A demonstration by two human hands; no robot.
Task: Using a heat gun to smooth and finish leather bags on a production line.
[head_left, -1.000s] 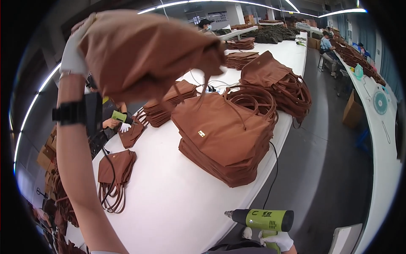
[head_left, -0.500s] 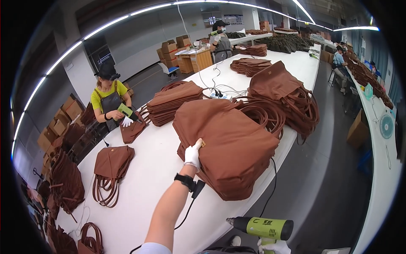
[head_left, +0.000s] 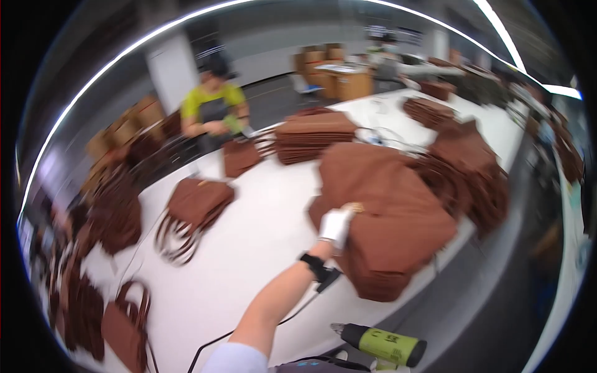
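Note:
My left hand (head_left: 336, 227), white-gloved with a black strap at the wrist, rests on a thick stack of brown bags (head_left: 398, 233), fingers curled against the top bag near a small gold-coloured emblem (head_left: 356, 207). At the lower edge, my right hand (head_left: 385, 363) is mostly hidden beneath a green-and-black heat gun (head_left: 388, 345) that it holds. The picture is blurred.
A white table (head_left: 267, 230) carries more stacks (head_left: 311, 133), a separate bag (head_left: 196, 208), cables and a power strip (head_left: 373, 137). A co-worker in yellow (head_left: 211, 105) holds another heat gun across it. Cardboard boxes (head_left: 317, 59) stand behind.
My left hand has come down from high at the upper left, bringing a bag onto the big stack. The view has since turned, shifting the scene.

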